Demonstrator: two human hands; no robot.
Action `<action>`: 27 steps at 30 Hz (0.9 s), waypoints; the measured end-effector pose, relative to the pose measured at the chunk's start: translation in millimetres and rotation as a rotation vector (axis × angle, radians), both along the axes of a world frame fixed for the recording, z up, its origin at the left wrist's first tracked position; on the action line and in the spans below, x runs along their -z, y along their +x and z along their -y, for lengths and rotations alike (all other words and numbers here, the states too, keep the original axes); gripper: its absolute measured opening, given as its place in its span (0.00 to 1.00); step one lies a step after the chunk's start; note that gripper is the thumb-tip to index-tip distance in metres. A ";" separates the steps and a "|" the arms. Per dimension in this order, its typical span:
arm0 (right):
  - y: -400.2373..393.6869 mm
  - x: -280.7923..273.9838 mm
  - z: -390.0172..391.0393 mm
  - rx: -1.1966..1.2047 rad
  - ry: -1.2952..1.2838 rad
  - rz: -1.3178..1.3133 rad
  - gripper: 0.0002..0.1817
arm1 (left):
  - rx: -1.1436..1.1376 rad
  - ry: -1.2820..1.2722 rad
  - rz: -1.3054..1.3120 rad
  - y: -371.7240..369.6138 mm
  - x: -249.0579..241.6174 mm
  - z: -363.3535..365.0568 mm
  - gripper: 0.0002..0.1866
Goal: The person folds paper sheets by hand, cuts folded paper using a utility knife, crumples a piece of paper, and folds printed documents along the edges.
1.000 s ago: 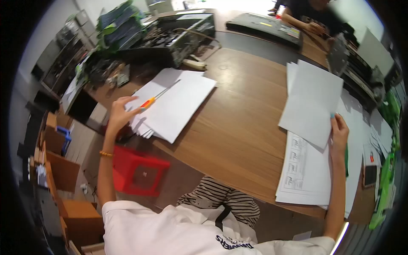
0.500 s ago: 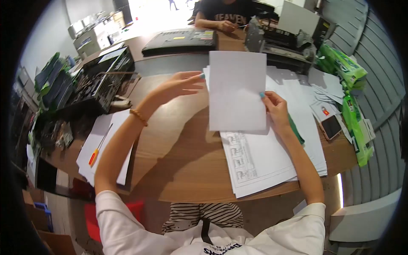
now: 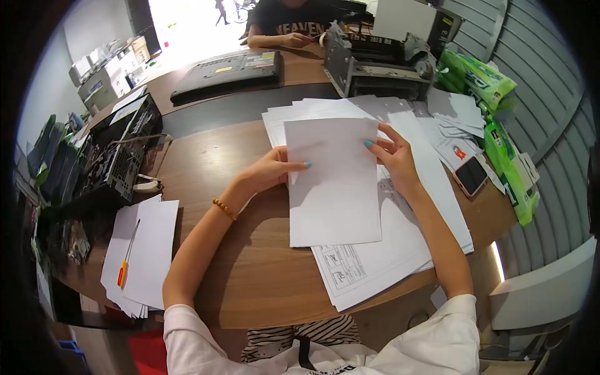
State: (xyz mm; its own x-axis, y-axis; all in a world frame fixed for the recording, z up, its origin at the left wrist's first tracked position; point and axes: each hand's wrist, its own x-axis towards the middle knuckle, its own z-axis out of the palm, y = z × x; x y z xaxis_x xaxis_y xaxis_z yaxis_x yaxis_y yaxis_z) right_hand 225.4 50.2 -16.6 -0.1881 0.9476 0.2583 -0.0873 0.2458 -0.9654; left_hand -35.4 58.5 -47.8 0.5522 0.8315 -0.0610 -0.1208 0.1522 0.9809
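Note:
A blank white sheet of paper (image 3: 334,187) is held up over the desk between my two hands. My left hand (image 3: 275,167) pinches its left edge, thumb in front and fingers behind. At the upper right edge, my right hand (image 3: 394,156) grips it the same way, thumb on the front face. Beneath and behind it lies a spread of papers (image 3: 369,269), the nearest printed with a column of small drawings and text.
A screwdriver (image 3: 124,272) lies on a paper stack (image 3: 156,250) at left, near an opened computer case (image 3: 122,147). A closed laptop (image 3: 228,75) and disassembled machine (image 3: 381,65) stand farther back. At right are a phone (image 3: 470,175) and green packets (image 3: 509,169). Another person (image 3: 290,28) sits opposite.
My left hand, open and apart from the sheet before, has closed on its left edge. The sheet has come lower and nearer to me. The camera view has shifted.

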 end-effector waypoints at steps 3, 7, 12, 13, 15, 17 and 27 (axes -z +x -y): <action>1.2 12.7 -5.1 0.046 -0.012 0.016 0.21 | -0.025 -0.001 0.058 -1.8 -1.4 6.2 0.19; -6.3 11.0 -0.1 0.143 -0.016 -0.094 0.18 | 0.034 -0.031 0.064 -1.9 -6.8 8.2 0.21; -10.0 5.5 6.0 0.151 -0.062 -0.049 0.23 | 0.066 -0.061 0.190 2.0 -2.4 3.9 0.18; -12.0 4.0 8.6 0.145 -0.058 -0.047 0.23 | 0.040 -0.082 0.247 3.1 -4.4 4.6 0.18; -14.5 2.4 13.5 -0.005 -0.053 0.040 0.27 | -0.003 -0.081 0.276 7.7 -7.5 7.0 0.20; -19.2 5.4 14.0 -0.032 -0.014 0.010 0.28 | -0.043 -0.080 0.305 13.3 -10.0 10.1 0.21; -23.0 5.3 20.8 -0.188 -0.028 -0.107 0.31 | -0.011 -0.209 0.399 30.9 -30.1 33.6 0.41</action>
State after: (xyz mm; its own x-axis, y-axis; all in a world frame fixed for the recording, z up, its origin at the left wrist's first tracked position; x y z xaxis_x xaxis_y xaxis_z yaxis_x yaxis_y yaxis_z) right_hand 202.4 29.4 -21.9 -0.3348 0.9055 0.2608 -0.2318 0.1891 -0.9542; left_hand -4.5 24.9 -17.6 0.5574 0.8301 -0.0123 -0.4864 0.3385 0.8055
